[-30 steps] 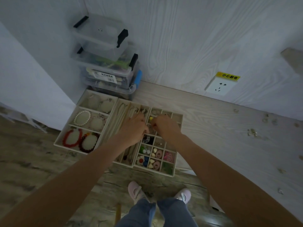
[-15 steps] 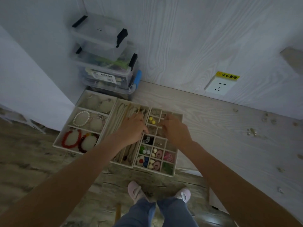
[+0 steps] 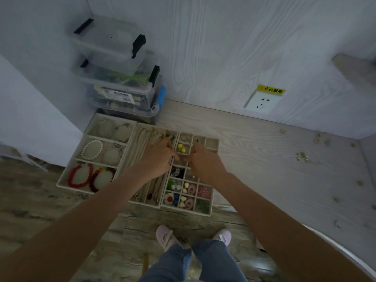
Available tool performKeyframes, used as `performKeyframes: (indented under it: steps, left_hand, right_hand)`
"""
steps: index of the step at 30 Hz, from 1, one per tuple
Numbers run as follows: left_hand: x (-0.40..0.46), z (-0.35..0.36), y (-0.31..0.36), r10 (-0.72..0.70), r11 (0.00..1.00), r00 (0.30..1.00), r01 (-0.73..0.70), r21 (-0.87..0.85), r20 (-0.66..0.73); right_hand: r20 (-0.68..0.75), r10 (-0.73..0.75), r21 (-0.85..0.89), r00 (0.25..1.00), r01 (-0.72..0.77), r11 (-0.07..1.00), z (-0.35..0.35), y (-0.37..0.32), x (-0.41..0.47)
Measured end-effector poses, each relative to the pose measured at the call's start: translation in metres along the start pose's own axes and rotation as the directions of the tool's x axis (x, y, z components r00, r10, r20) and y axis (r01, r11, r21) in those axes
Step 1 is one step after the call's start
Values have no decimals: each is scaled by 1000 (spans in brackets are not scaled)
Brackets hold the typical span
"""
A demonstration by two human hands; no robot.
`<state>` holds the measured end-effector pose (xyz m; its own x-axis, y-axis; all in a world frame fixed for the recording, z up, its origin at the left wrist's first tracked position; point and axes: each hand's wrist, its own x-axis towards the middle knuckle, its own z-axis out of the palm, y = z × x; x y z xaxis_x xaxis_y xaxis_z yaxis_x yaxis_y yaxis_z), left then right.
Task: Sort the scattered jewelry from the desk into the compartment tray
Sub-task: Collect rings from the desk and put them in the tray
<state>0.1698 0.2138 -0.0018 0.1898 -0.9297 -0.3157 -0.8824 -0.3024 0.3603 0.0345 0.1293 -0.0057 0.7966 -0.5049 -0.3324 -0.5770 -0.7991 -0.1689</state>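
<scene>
Three beige trays sit side by side on the desk's left part. The small-compartment tray (image 3: 212,142) holds yellow beads (image 3: 181,147), coloured earrings and pink pieces. My left hand (image 3: 157,159) and my right hand (image 3: 204,161) hover over its upper-middle cells, fingertips nearly meeting above one compartment. Whether they pinch a small piece there is too dim to tell. The middle tray (image 3: 142,131) holds necklaces, and the left tray (image 3: 81,143) holds a pearl bracelet (image 3: 92,150) and red bead bracelets (image 3: 80,176). Several small loose jewelry pieces (image 3: 302,156) lie scattered on the desk to the right.
Stacked clear plastic boxes (image 3: 116,78) with black clips stand behind the trays against the wall. A wall socket (image 3: 261,102) with a yellow label sits at desk level. Below the desk edge are my feet in pink slippers (image 3: 165,237).
My right hand drew back from the tray's top row toward the middle cells. My left hand shifted slightly right, so both sets of fingertips now meet over one compartment.
</scene>
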Motion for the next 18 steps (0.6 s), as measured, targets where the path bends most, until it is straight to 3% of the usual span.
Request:
performKeyframes:
  steps: [11, 15, 18]
  left_hand:
    - [-2, 7, 6, 3, 988, 1000, -2, 157, -7]
    - [-3, 5, 10, -20, 994, 999, 24, 104, -44]
    - [-2, 0, 18, -4, 994, 995, 15, 112, -104]
  right_hand:
    - [1, -13, -30, 1000, 13, 999, 0, 0, -4]
    - [-5, 20, 76, 1000, -19, 997, -2, 4, -7]
    - [-19, 72, 263, 997, -64, 963, -6, 19, -10]
